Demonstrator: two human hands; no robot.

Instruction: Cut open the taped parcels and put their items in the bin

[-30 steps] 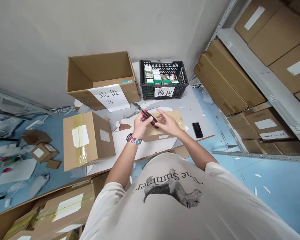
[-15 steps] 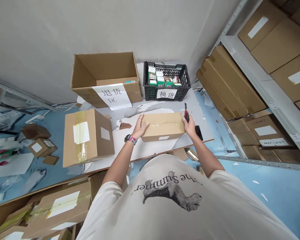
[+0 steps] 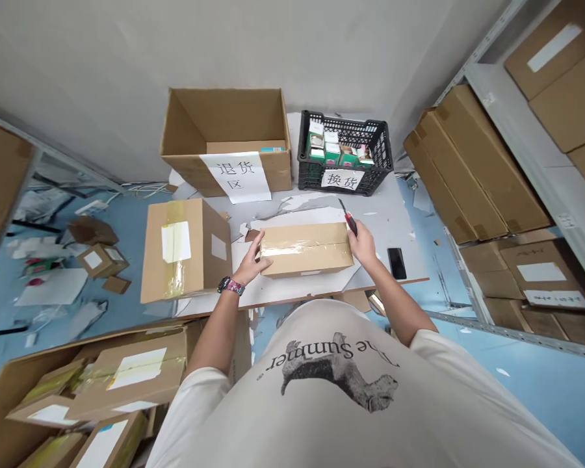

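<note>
A taped cardboard box (image 3: pixel 305 247) lies on the white table (image 3: pixel 409 257) in front of me. My left hand (image 3: pixel 252 263) is at its left end, thumb on the top and fingers along the side. At the right end, my right hand (image 3: pixel 361 243) is closed around a red and black utility knife (image 3: pixel 351 222), its blade pointing up and left, while the hand touches the box. A black phone (image 3: pixel 397 263) lies right of my right forearm.
Behind stand a large open carton (image 3: pixel 268 172) with a paper sign and a black crate (image 3: pixel 380 175) of small boxes. A taped carton (image 3: pixel 175 260) stands left. Shelving (image 3: pixel 556 188) with cartons is right; an open carton (image 3: pixel 0 416) full of boxes is lower left.
The box and my left hand have moved left relative to the table. My right hand has shifted left with the knife, now tilted further left. The phone is now fully uncovered.
</note>
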